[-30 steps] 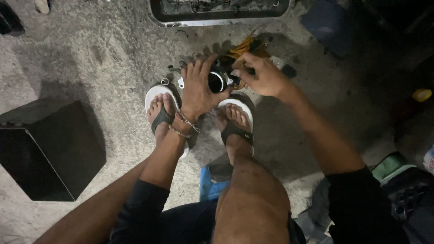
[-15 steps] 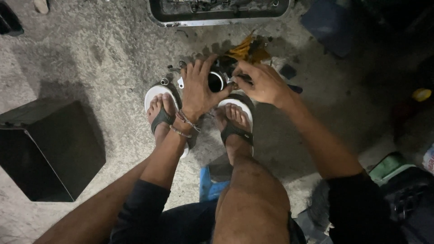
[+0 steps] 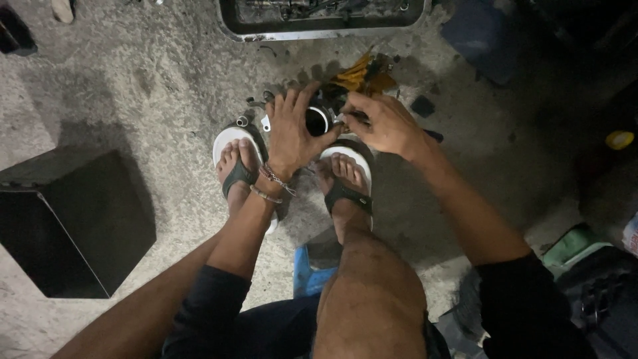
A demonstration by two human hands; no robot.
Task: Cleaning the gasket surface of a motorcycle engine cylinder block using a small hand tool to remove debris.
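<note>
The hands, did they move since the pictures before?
Only slightly. The right hand slid a little lower and closer to the dark round part, its fingers pinching something thin at the rim. The left hand stayed spread over that part; both sandalled feet stayed put.

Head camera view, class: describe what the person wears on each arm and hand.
Both hands are bare, without gloves. The left hand has two thin bracelets at its wrist. Dark sleeves cover both upper arms, leaving forearms uncovered. The right hand wears nothing visible.
</note>
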